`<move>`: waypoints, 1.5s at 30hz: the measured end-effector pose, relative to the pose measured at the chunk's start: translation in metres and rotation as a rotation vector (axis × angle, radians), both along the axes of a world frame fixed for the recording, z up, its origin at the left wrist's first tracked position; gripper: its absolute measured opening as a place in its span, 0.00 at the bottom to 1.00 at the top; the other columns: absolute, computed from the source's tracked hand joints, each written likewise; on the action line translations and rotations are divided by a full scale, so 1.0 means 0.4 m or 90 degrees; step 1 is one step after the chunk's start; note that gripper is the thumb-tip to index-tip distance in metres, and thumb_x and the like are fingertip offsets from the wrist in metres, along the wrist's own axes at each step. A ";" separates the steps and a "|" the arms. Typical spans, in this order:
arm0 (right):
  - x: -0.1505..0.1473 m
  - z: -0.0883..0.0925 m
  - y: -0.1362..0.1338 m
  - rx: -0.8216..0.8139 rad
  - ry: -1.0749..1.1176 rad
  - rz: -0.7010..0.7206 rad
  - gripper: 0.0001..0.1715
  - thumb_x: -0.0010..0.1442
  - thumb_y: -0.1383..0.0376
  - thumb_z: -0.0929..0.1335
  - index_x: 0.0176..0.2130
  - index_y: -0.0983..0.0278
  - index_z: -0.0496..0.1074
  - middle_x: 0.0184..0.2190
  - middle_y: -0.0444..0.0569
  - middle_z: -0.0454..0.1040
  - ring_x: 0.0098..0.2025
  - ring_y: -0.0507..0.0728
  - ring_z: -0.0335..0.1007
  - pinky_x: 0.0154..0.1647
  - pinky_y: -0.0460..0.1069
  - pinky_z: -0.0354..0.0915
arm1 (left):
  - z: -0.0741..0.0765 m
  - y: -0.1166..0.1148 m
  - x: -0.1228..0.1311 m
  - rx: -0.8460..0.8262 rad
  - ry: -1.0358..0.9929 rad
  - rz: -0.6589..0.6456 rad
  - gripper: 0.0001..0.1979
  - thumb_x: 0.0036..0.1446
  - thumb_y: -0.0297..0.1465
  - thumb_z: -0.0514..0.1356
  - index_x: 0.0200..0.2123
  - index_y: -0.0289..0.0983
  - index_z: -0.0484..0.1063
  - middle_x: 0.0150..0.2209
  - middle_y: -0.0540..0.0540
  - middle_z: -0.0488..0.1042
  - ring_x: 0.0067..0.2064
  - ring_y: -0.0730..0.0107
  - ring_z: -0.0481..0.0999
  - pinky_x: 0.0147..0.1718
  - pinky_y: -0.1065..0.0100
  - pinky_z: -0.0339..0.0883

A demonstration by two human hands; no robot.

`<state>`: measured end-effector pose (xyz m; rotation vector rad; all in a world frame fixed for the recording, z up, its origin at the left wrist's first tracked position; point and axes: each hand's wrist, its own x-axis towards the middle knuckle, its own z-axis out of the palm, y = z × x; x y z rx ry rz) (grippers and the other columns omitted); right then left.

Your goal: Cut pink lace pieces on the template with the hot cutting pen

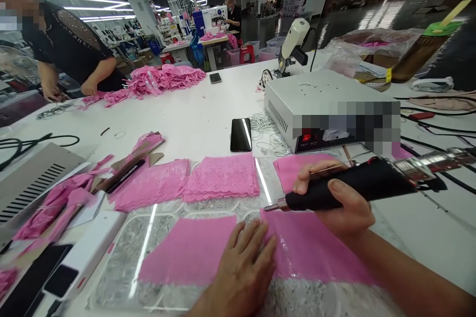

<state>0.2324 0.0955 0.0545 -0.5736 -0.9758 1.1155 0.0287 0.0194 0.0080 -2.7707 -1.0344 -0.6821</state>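
My left hand (245,262) lies flat, fingers stretched, across the meeting edges of two pink fabric pieces, the left piece (193,247) and the right piece (312,247). A black-handled corded tool with a slim metal tip (383,183) is gripped in my right hand (349,208). Its tip points left, at the upper left corner of the right piece; whether it touches the cloth I cannot tell. Both pieces lie on a clear-covered, marbled work surface (122,257). Just behind them are two stacks of pink lace-edged fabric, the left stack (152,183) and the middle stack (223,176).
A grey control box (316,94) with a red display stands behind my right hand, and cables (439,109) run beside it. A phone (241,134) lies near tangled cord (267,133). At the far left, a person (78,49) handles pink fabric (167,79).
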 end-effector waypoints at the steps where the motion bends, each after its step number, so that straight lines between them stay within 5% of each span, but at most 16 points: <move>1: 0.002 0.000 -0.001 -0.005 0.004 -0.004 0.11 0.54 0.58 0.70 0.37 0.60 0.77 0.31 0.46 0.74 0.26 0.53 0.70 0.27 0.51 0.72 | -0.001 0.000 0.001 0.001 0.008 0.000 0.16 0.63 0.25 0.54 0.52 0.31 0.71 0.53 0.36 0.75 0.57 0.51 0.72 0.50 0.48 0.71; 15: -0.002 0.016 0.001 -0.025 0.027 -0.062 0.10 0.49 0.57 0.72 0.31 0.60 0.78 0.27 0.47 0.72 0.23 0.53 0.69 0.22 0.50 0.70 | 0.040 0.012 -0.022 -0.105 -0.103 0.047 0.14 0.66 0.26 0.52 0.53 0.35 0.70 0.53 0.42 0.75 0.59 0.54 0.69 0.53 0.49 0.69; 24: -0.017 -0.005 -0.001 -0.004 0.018 -0.066 0.10 0.52 0.59 0.69 0.34 0.62 0.77 0.28 0.45 0.75 0.25 0.53 0.71 0.25 0.49 0.72 | 0.015 0.000 -0.001 -0.015 -0.054 0.020 0.15 0.69 0.32 0.50 0.50 0.36 0.73 0.52 0.46 0.76 0.56 0.54 0.74 0.50 0.50 0.73; 45: -0.028 -0.009 0.004 0.029 -0.061 -0.035 0.06 0.56 0.61 0.68 0.33 0.61 0.74 0.27 0.45 0.75 0.24 0.54 0.72 0.26 0.51 0.72 | -0.011 0.002 -0.005 -0.007 -0.078 -0.001 0.14 0.67 0.29 0.52 0.50 0.35 0.74 0.52 0.44 0.77 0.58 0.55 0.72 0.56 0.52 0.67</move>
